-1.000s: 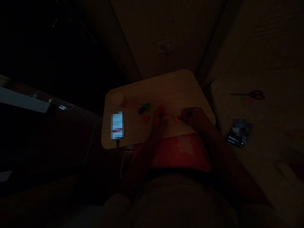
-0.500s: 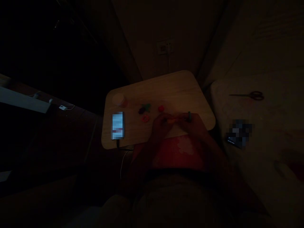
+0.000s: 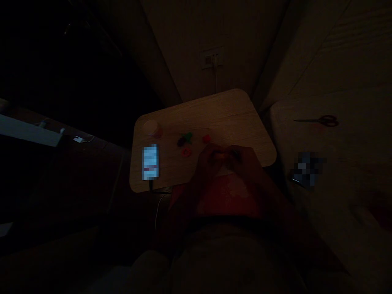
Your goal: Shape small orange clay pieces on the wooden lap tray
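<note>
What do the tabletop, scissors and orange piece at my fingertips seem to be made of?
Tabletop: wood or wood-look laminate, rather dull, with fine grain lines.
Scissors: probably metal blades, being slim and straight, with dark looped handles, perhaps plastic; finish unclear.
Orange piece: mostly covered and dim; perhaps plastic or modelling clay, given its colour, but finish can't be told.

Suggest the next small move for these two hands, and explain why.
Perhaps press the orange piece gently, since the left hand and right hand have it between them, while the red lump lies separately on the table.
</note>
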